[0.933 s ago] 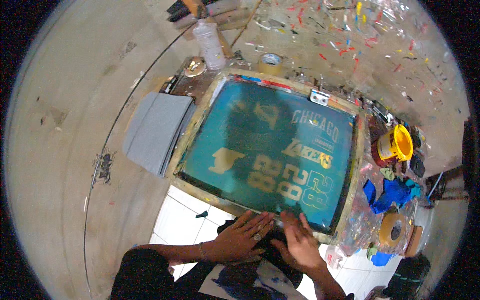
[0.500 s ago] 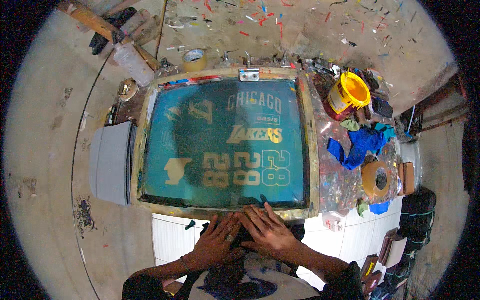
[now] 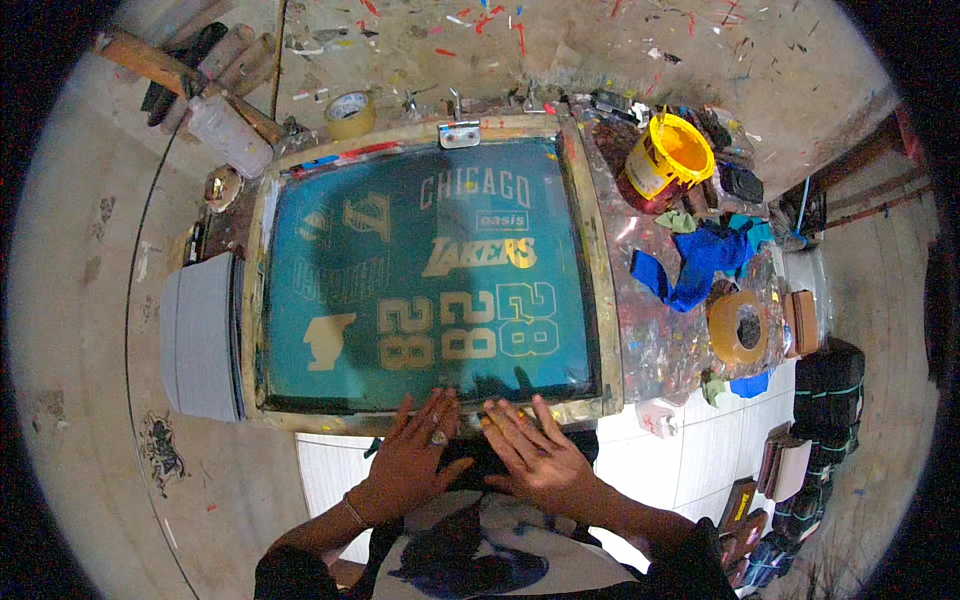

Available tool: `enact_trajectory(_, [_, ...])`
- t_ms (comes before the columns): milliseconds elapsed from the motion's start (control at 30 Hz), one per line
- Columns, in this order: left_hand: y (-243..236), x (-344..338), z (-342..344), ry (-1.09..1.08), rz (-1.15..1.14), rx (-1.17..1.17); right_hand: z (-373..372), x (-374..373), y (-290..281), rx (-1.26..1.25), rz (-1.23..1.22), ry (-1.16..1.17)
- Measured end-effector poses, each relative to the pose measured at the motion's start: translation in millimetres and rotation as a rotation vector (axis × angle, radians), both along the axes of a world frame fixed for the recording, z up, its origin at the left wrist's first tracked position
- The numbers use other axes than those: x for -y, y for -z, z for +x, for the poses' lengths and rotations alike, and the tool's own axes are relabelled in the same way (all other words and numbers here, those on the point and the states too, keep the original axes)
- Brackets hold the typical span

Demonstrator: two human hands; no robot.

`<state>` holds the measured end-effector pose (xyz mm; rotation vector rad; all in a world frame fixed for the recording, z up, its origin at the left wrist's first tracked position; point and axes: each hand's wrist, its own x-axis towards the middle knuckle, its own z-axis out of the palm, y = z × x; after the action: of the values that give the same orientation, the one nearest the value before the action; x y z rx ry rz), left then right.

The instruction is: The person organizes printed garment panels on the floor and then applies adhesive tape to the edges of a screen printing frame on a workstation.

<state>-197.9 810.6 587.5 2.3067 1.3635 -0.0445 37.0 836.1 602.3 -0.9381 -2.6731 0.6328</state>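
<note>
A screen-printing screen (image 3: 335, 388) with teal mesh lies flat before me, with pale stencilled letters, numbers and a head shape. Its wooden frame (image 3: 325, 419) surrounds the mesh. Across the near rail my left hand (image 3: 412, 455) rests with outstretched fingers, their tips reaching the dark mesh border. To its right, my right hand (image 3: 540, 462) also lies flat at the near rail, fingers slightly spread. Neither hand holds anything. A metal hinge clamp (image 3: 460, 134) sits at the middle of the frame's far side.
Right of the screen stand a yellow paint bucket (image 3: 683, 150), blue cloth (image 3: 690, 268) and a brown tape roll (image 3: 738, 327). At left are a stack of grey fabric pieces (image 3: 200, 338) and a plastic bottle (image 3: 230, 135). Another tape roll (image 3: 349, 116) sits beyond the frame. Dark bundles (image 3: 828, 388) lie lower right.
My left hand has slid forward and left onto the frame's near edge, apart from my right hand. The view has shifted, so the whole bench appears farther left.
</note>
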Motion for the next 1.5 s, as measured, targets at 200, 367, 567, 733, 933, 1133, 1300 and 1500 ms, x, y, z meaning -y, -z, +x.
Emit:
enact_trajectory(200, [-9.4, -14.0, 8.7, 0.059, -0.114, 0.035, 23.4, 2.0, -11.8, -0.142, -0.065, 0.077])
enact_trajectory(367, [-27.7, -27.5, 7.1, -0.102, -0.086, 0.155, 139.8, -21.1, -38.2, -0.140, 0.074, 0.931])
enact_trajectory(567, [-28.6, -40.3, 12.7, -0.115, 0.129, 0.301, 252.8, -95.6, -35.1, 0.178, 0.020, 1.036])
enact_trajectory(733, [-40.6, -40.7, 43.4, 0.057, 0.142, 0.477, 278.0, -150.3, 11.3, 0.526, -0.035, 0.782])
enact_trajectory(933, [-20.2, -20.1, 83.4, 0.212, 0.369, 0.786, 265.0, -157.2, -7.0, 0.785, 0.105, 0.534])
enact_trajectory(1133, [-24.2, -15.3, 149.9, 0.132, 0.215, 1.076, 276.8, -82.1, -54.1, -0.236, -0.128, 0.879])
enact_trajectory(1300, [-49.1, -26.0, 213.2, 0.299, 0.044, 1.362, 235.1, 26.6, -78.3, -0.430, -0.316, 0.854])
enact_trajectory(1500, [-23.1, 5.4, 205.1, 0.140, 0.006, 1.247, 157.5, 89.4, -57.4, -0.628, -0.797, 0.907])
